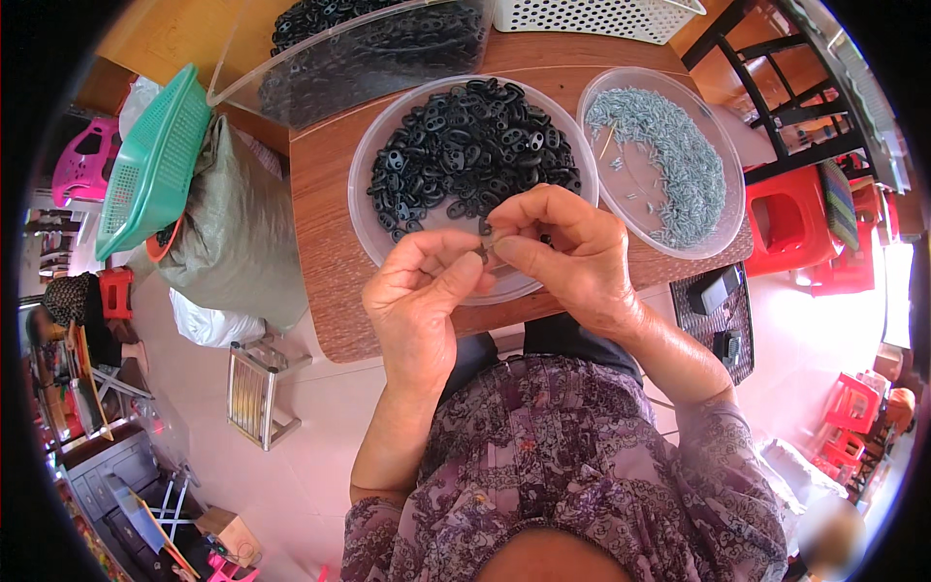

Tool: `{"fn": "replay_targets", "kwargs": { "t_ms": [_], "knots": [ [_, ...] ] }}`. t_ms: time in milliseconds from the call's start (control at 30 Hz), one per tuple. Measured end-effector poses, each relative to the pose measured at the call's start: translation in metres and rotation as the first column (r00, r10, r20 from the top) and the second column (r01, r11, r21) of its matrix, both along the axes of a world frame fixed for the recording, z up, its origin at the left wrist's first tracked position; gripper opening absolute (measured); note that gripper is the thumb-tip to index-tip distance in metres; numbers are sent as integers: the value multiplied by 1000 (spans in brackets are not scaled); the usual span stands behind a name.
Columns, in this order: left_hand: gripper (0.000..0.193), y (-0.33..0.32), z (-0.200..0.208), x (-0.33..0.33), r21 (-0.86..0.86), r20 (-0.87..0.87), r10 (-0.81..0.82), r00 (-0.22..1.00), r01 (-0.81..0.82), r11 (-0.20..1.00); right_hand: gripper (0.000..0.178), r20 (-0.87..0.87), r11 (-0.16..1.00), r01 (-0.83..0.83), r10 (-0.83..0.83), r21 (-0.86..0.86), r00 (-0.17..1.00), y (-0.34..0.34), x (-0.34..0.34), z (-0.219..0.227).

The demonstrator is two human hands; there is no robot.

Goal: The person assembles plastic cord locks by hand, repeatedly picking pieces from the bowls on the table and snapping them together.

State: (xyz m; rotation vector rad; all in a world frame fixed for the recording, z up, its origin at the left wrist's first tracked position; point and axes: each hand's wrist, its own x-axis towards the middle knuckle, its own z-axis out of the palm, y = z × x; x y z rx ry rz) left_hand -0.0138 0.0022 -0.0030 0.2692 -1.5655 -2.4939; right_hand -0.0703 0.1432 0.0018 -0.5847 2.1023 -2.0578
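Observation:
My left hand (pixel 415 296) is closed in a pinch on a small dark plastic piece (pixel 482 251). My right hand (pixel 574 260) is also pinched, its thumb and forefinger meeting the left fingertips at that piece; what it grips is mostly hidden. Both hands are over the near rim of a round clear tub (pixel 360 199). Inside the tub are many small black oval plastic pieces (pixel 465 136) with holes. To the right, an oval clear tub (pixel 739 189) holds a heap of tiny grey-blue metal pins or screws (pixel 693 165), with a thin yellowish stick (pixel 608 143) among them.
The tubs stand on a brown wooden table (pixel 325 252). Behind are a large clear bin (pixel 388 73) of black pieces and a white perforated basket (pixel 596 17). A green basket (pixel 160 165) and a filled sack (pixel 238 223) flank the left; red stools (pixel 790 218) stand at right.

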Motion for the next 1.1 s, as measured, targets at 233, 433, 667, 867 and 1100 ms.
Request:
{"fn": "replay_targets", "kwargs": {
  "t_ms": [233,433,667,867,1100],
  "knots": [
    [21,2,2,4,-82,20,45,999,-44,996,17,25,999,-23,22,32,999,0,1,4],
    [16,5,4,5,-211,-15,74,997,-76,975,21,76,996,-82,79,38,994,1,1,6],
    [19,5,-5,7,-353,-79,113,990,-134,926,21,75,995,-82,78,51,994,-2,2,5],
    [21,4,-4,9,-445,-81,114,990,-138,885,20,62,996,-74,71,42,995,-2,3,3],
    [21,3,-5,9,-472,-55,122,991,-134,871,20,91,996,-80,76,43,993,-2,3,3]
  ]
}}
